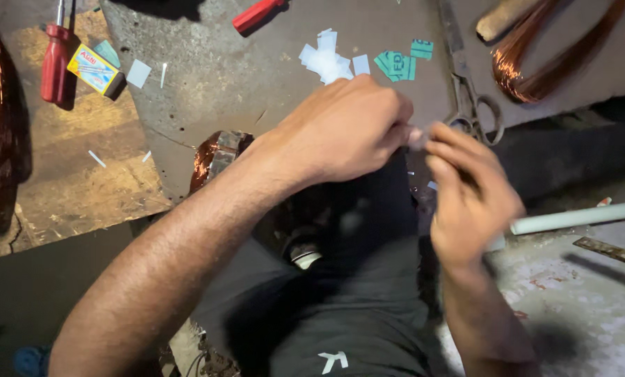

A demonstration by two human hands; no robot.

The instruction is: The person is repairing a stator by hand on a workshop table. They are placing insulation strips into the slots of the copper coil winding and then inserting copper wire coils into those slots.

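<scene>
A paper slip (417, 136), small, pale and blurred, sits pinched between both hands: left hand (340, 129) and right hand (469, 195) each close fingertips on it, near scissors (469, 98).

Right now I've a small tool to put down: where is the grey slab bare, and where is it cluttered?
Bare: the grey slab between the white paper square and the white paper scraps. Crowded: around the green slips, scissors, copper wire coil, and where the left hand meets the right hand.
</scene>
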